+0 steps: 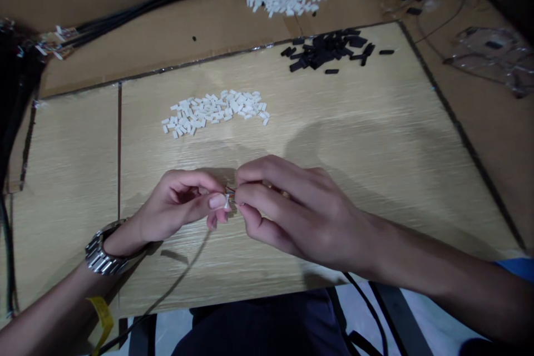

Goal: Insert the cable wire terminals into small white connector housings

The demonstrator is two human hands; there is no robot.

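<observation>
- Near the front edge of the wooden worktop, the left hand pinches a small white plug between thumb and forefinger.
- The right hand closes its fingertips on thin wires, meeting the plug.
- This looks like seating wires into the plug; the next move likely calls for a steady, aligned push.
- A pile of white plugs lies behind the hands, and a pile of black plugs at the back edge.

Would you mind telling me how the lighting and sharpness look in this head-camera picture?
Head view: dim, with dark corners; the left hand and right hand cast soft shadows on the wooden board; the white connector pinched between them is too small to resolve; straight edges bow near the frame's borders.
</observation>
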